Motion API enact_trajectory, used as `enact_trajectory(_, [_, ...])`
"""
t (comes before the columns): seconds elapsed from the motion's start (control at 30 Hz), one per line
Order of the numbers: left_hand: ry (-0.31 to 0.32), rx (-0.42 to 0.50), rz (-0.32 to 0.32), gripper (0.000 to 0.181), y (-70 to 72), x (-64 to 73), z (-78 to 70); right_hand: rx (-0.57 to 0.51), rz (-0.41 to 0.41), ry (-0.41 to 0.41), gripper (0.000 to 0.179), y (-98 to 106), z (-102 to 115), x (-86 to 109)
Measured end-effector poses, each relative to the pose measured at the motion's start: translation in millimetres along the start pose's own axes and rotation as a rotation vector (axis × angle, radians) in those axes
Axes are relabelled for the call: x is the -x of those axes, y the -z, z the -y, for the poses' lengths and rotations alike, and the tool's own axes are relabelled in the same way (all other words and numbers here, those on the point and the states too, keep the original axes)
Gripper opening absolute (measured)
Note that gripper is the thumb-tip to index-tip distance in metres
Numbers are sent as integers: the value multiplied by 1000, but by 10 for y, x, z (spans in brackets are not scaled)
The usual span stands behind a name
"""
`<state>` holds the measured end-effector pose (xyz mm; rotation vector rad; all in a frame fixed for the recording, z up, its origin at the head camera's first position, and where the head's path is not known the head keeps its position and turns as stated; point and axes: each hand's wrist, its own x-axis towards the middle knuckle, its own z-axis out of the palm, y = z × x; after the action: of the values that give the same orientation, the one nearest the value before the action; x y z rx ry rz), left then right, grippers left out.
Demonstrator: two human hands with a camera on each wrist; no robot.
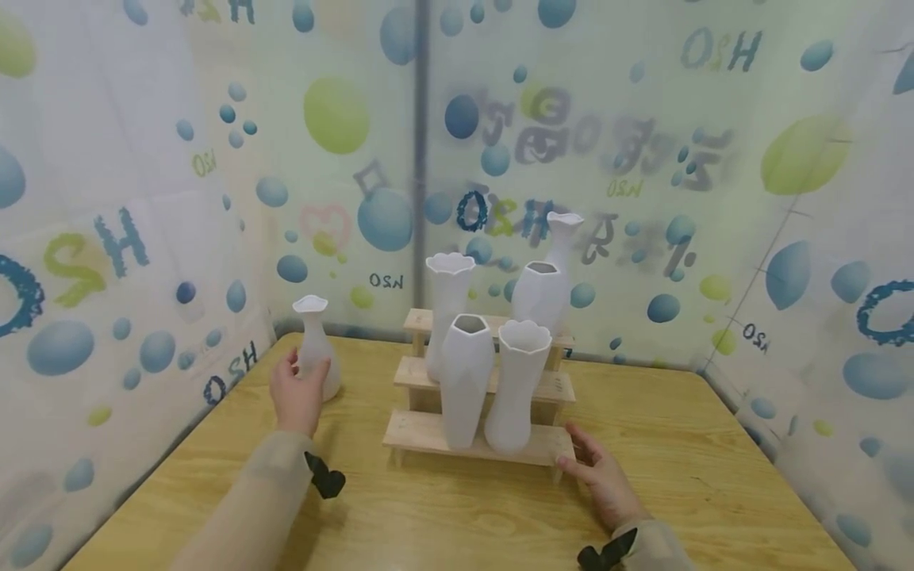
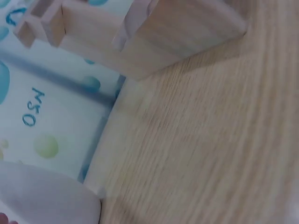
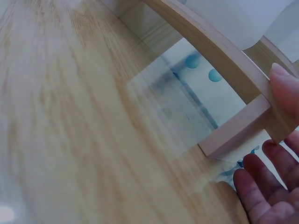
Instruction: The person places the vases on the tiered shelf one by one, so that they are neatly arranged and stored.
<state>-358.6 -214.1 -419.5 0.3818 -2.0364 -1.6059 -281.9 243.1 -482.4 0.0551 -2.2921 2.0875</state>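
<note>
At the left of the head view, my left hand grips the lower body of a white vase with a narrow neck and flared rim. The vase stands upright on the table; its base shows at the lower left of the left wrist view. My right hand holds the right end of the lowest step of a three-step wooden stand. In the right wrist view its thumb lies on the step's end, with the other fingers loosely bent below.
On the stand are a faceted vase, a scalloped-rim vase, a taller fluted vase, a rounded vase and a flared-rim vase behind it. Patterned curtains surround the wooden table.
</note>
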Motion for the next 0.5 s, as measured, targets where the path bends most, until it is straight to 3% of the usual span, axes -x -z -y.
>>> enact_trajectory(0.3, [115,-82,41,89,-61,-245,128,21,-7,-6,68,-5,12,-2])
enact_trajectory(0.5, [185,-1,92,96,-113,-329,236,16,-20,-11,68,0,-2,-7])
